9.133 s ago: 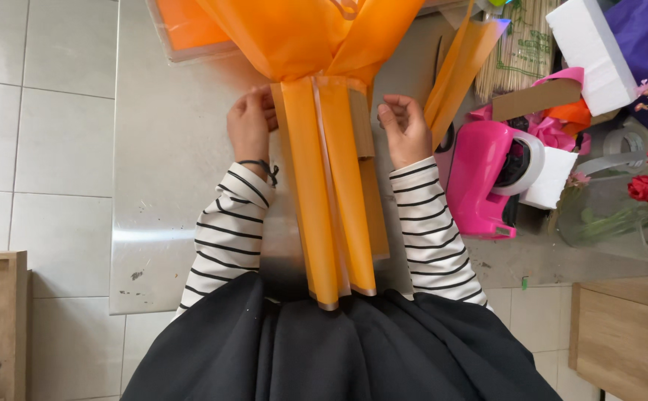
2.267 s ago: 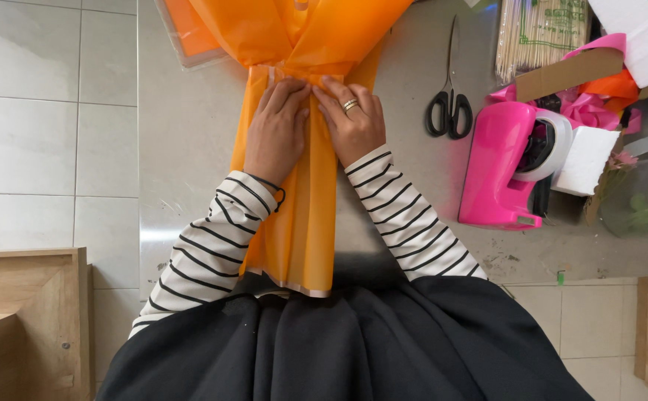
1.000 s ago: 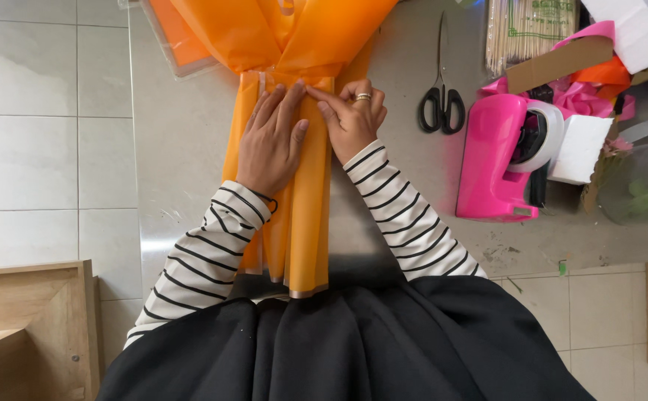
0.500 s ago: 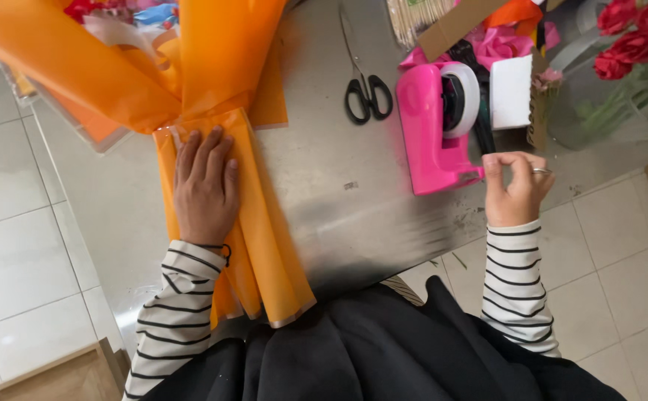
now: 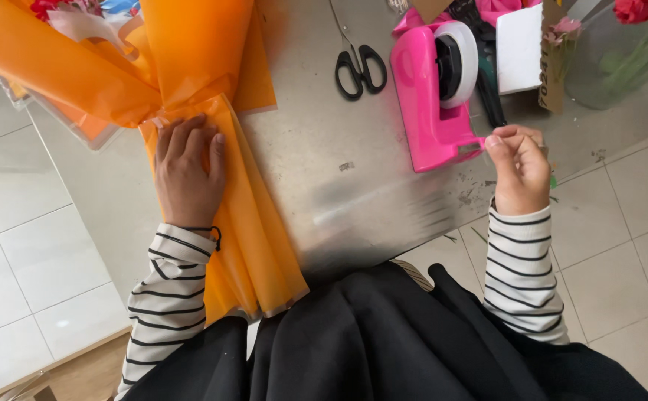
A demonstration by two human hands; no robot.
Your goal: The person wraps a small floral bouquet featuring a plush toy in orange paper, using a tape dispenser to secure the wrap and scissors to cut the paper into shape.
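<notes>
My left hand lies flat on the gathered neck of an orange paper bouquet wrap, pressing it onto the metal table. My right hand is at the cutter end of a pink tape dispenser, with thumb and fingers pinched together as if on a strip of clear tape; the tape itself is too faint to make out. The wrap's lower folds hang over the table's near edge onto my black skirt.
Black scissors lie behind the dispenser's left side. A white box, cardboard and pink paper crowd the far right, with red roses in a clear vase. Tiled floor lies on both sides of the table.
My right hand left the wrap and reached right to the tape dispenser. My left hand stayed pressed on the wrap's neck. The view swung to the right.
</notes>
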